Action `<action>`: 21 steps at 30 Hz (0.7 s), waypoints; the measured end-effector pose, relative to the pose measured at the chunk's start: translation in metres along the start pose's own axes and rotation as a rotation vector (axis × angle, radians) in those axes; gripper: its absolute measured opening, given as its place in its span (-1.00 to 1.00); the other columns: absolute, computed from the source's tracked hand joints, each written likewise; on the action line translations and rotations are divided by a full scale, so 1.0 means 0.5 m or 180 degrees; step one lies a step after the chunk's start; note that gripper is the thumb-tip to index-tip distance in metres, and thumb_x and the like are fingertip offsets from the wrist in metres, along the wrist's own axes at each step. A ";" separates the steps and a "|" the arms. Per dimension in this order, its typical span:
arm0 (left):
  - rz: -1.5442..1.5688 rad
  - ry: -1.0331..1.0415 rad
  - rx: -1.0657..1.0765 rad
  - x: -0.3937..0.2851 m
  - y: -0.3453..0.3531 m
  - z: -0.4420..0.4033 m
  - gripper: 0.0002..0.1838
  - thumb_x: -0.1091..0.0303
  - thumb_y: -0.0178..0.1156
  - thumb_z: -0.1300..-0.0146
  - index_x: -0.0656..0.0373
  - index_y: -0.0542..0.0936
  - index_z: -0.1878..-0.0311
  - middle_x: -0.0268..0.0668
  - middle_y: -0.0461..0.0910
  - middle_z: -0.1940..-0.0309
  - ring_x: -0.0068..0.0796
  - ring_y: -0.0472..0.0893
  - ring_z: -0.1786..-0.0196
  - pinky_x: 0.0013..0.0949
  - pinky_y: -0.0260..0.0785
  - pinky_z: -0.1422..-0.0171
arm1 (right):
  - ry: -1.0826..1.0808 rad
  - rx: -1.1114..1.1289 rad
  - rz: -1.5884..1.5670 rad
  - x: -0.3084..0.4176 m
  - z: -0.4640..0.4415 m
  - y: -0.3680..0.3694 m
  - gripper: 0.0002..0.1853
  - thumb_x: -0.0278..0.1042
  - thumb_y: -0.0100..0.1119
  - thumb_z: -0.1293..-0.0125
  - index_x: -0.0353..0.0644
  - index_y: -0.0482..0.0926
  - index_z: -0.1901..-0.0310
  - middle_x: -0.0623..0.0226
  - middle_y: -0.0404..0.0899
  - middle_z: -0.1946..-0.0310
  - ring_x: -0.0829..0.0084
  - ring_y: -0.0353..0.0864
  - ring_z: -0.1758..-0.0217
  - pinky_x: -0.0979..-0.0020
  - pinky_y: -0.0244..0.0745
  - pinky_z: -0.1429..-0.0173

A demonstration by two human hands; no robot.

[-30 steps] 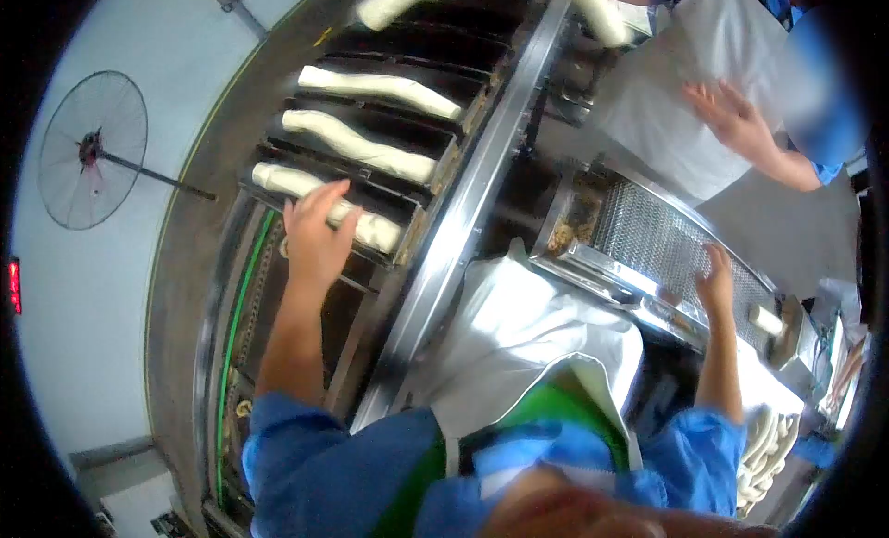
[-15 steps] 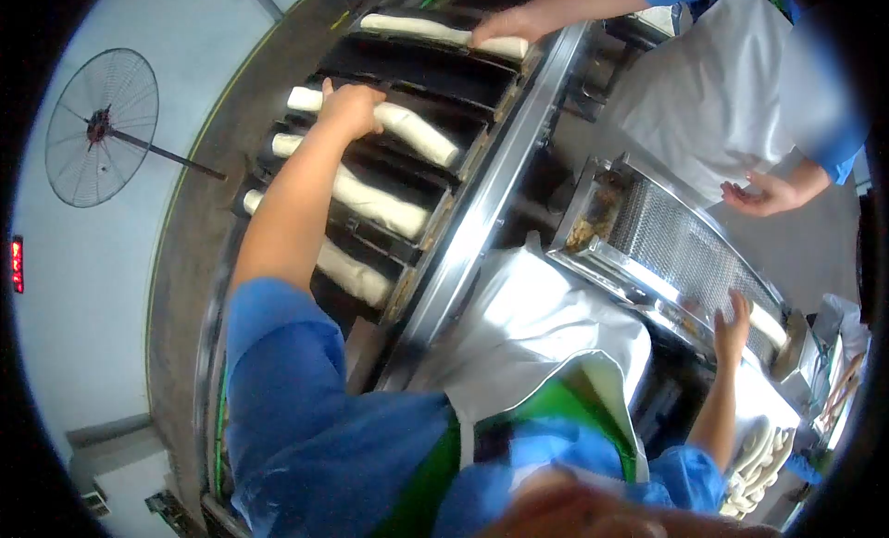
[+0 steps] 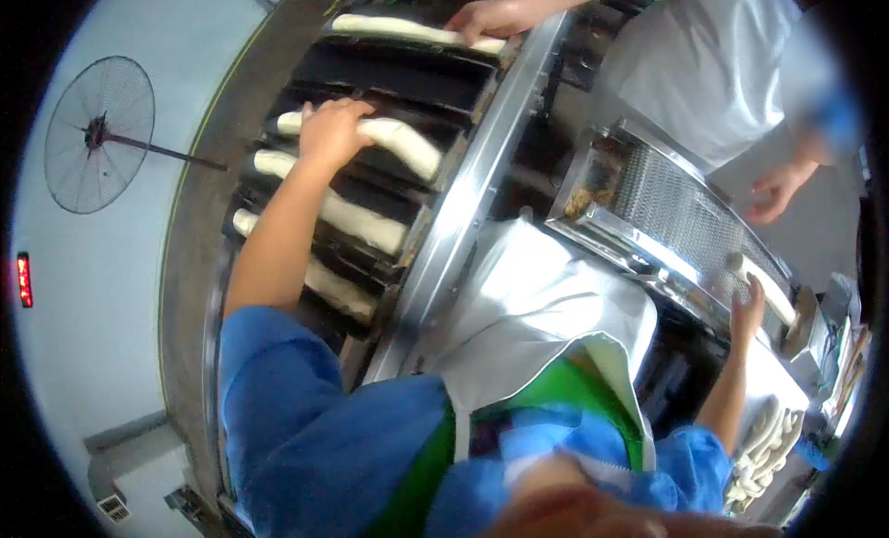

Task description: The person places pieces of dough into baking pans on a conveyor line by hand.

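Note:
My left hand [image 3: 335, 135] lies over a pale dough roll [image 3: 404, 145] in one slot of a dark baking pan [image 3: 398, 75]. Its fingers curl over the roll, whose two ends show on either side. In the slots nearer to me lie two more dough rolls [image 3: 364, 225], partly covered by my forearm. Over at the right, my right hand [image 3: 748, 314] has its fingers spread beside another dough roll [image 3: 770, 293] on a metal mesh belt [image 3: 681, 209]; whether the fingertips touch it I cannot tell.
Across from me, a co-worker's hand [image 3: 486, 19] rests on a dough roll [image 3: 394, 25] in the far slot; their other hand [image 3: 782, 188] hangs beyond the belt. A steel rail [image 3: 468, 195] borders the pan. Twisted dough pieces [image 3: 767, 445] lie at lower right. A fan [image 3: 97, 131] stands left.
The dough roll on the mesh belt shows more of its length, and my right hand has shifted slightly up and right. My left hand stays on its roll, fingers now lower over it.

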State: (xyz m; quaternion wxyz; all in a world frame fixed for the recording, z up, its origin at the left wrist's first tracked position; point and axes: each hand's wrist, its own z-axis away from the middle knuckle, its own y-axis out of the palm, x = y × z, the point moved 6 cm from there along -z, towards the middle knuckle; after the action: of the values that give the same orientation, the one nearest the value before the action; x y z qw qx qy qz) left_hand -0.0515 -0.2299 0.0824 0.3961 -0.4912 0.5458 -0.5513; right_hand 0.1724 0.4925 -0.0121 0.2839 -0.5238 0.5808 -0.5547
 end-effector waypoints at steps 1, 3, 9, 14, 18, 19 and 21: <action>-0.0339 -0.0249 -0.0165 -0.002 -0.008 -0.003 -0.64 0.17 0.39 0.06 -0.12 0.65 0.12 -0.41 0.62 0.10 -0.34 0.53 -0.07 0.13 0.08 -0.37 | 0.0015 -0.0020 0.0005 0.014 -0.011 -0.008 -0.50 -0.44 0.17 -0.14 -0.16 0.43 -0.18 0.17 0.42 -0.18 0.19 0.43 -0.21 0.27 0.28 -0.31; -0.0648 -0.0266 0.0006 -0.014 -0.005 -0.007 -0.66 0.22 0.37 0.04 -0.13 0.65 0.11 -0.41 0.61 0.08 -0.33 0.52 -0.08 0.15 0.10 -0.36 | -0.0018 0.0017 0.0015 0.033 -0.016 -0.020 -0.52 -0.53 0.18 -0.13 -0.21 0.43 -0.14 0.10 0.42 -0.17 0.12 0.36 -0.28 0.25 0.23 -0.34; 0.0019 -0.0409 0.0332 0.015 0.003 0.063 -0.39 0.18 0.42 0.05 -0.03 0.52 -0.14 -0.22 0.53 -0.09 -0.14 0.47 -0.19 -0.14 0.31 -0.26 | 0.0159 -0.0083 0.0186 -0.075 0.009 0.018 -0.44 -0.56 0.26 -0.06 -0.15 0.42 -0.16 0.12 0.39 -0.21 0.14 0.35 -0.30 0.22 0.25 -0.36; 0.0089 -0.1180 -0.0541 0.136 -0.044 0.309 -0.31 0.00 0.28 -0.12 0.15 0.42 -0.26 -0.03 0.36 -0.27 -0.06 0.32 -0.33 -0.13 0.17 -0.37 | 0.0444 -0.0270 0.0331 -0.046 0.017 -0.065 -0.43 -0.58 0.19 0.00 -0.14 0.42 -0.15 0.07 0.35 -0.21 0.05 0.34 -0.26 0.16 0.29 -0.31; 0.1074 -0.3170 -0.0316 0.268 0.035 0.640 -0.21 -0.11 0.22 -0.18 0.24 0.29 -0.34 0.01 0.28 -0.32 -0.04 0.29 -0.34 -0.11 0.14 -0.36 | 0.0646 -0.0541 0.0552 -0.090 0.020 -0.093 -0.46 -0.65 0.10 0.04 -0.16 0.46 -0.09 0.08 0.40 -0.14 0.02 0.36 -0.22 0.14 0.31 -0.27; 0.1130 -0.3717 -0.0403 0.303 0.064 0.740 -0.20 -0.10 0.20 -0.20 0.28 0.27 -0.35 0.03 0.27 -0.31 -0.03 0.29 -0.34 -0.09 0.14 -0.36 | 0.0660 -0.0543 0.0546 -0.106 0.014 -0.099 -0.46 -0.65 0.10 0.04 -0.16 0.46 -0.09 0.08 0.40 -0.14 0.02 0.36 -0.22 0.14 0.31 -0.27; 0.1914 -0.4397 -0.0526 0.261 0.093 0.839 -0.23 -0.07 0.18 -0.23 0.28 0.27 -0.35 0.02 0.27 -0.31 -0.03 0.29 -0.33 -0.09 0.14 -0.36 | -0.0010 -0.0718 0.0710 -0.071 0.001 -0.098 -0.47 -0.66 0.03 0.04 -0.17 0.48 -0.07 0.12 0.40 -0.15 0.02 0.36 -0.21 0.14 0.30 -0.27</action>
State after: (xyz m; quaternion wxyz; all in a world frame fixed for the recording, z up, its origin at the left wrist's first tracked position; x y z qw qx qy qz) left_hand 0.3259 -0.4501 0.0179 0.7432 -0.5830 0.3236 0.0563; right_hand 0.1975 0.5333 0.0250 0.2841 -0.4855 0.6935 -0.4502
